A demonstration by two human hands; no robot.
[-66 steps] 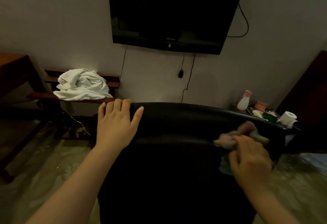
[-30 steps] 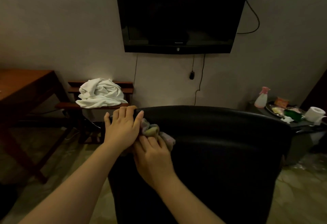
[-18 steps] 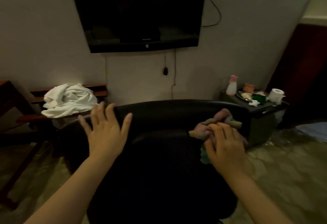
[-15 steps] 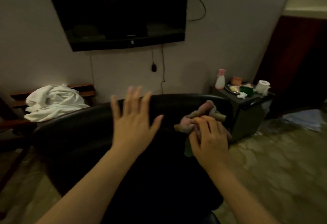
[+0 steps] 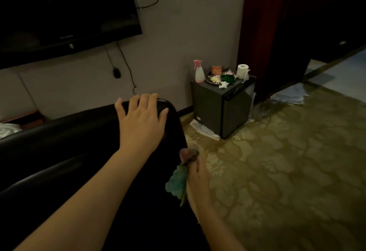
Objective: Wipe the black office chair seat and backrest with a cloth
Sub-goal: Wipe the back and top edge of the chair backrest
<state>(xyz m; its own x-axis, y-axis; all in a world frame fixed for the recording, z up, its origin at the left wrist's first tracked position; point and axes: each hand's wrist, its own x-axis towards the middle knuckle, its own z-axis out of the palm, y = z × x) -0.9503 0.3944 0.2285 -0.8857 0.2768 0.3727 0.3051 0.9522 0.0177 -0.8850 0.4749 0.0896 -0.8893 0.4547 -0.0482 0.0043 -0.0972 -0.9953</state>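
The black office chair (image 5: 59, 151) fills the lower left of the view, its backrest seen from behind, dark and glossy. My left hand (image 5: 141, 122) rests flat on the backrest's top right corner, fingers spread. My right hand (image 5: 198, 181) is lower, at the backrest's right side edge, shut on a bunched pink and green cloth (image 5: 178, 179) that presses against the chair's side. The seat is hidden behind the backrest.
A small dark fridge (image 5: 221, 110) stands against the wall to the right, holding a spray bottle (image 5: 199, 71), a tray of items and a toilet roll (image 5: 242, 71). A wall-mounted TV (image 5: 59, 13) hangs above. Patterned floor (image 5: 287, 161) stretches right. A white towel (image 5: 7, 130) lies at far left.
My left hand has slid from the left part of the backrest top to its right corner. My right hand has carried the cloth from the top edge down the right side. The view has swung right.
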